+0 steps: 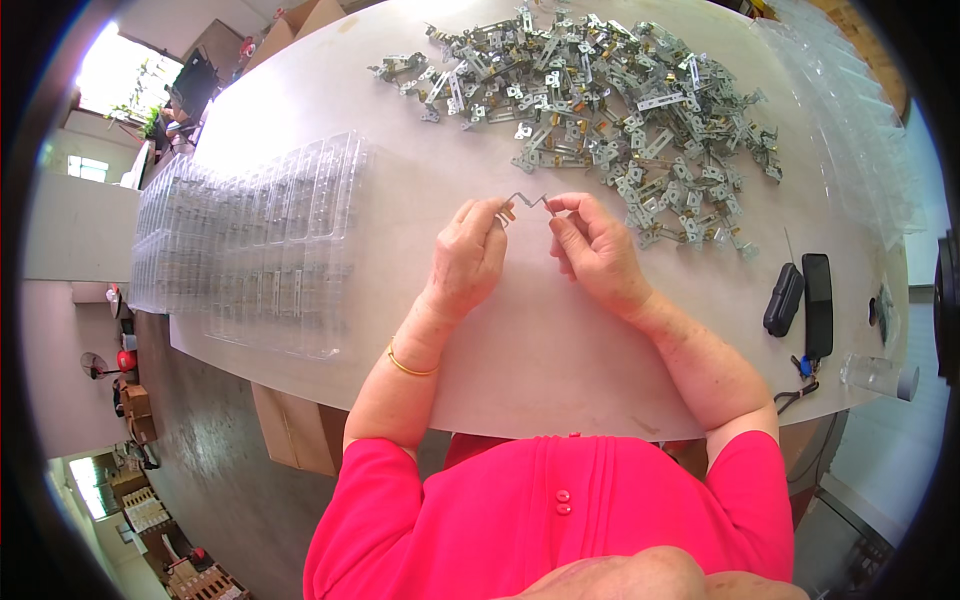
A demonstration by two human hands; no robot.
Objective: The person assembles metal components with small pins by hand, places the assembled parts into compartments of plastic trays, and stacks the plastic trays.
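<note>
We have a bent metal bracket (528, 203) up off the table, between our hands, just short of the loose pile of metal brackets (610, 110). Our left hand (468, 248) pinches one end and our right hand (598, 250) pinches the other, fingertips drawn in close. A light, even pinch seems best, since thin metal could twist. We do well to work over the bare table (560, 370), clear of the plastic trays (345, 250) at left.

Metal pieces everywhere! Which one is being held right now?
The bent metal piece between the left hand and right hand; those in the pile lie farther off, untouched.
</note>
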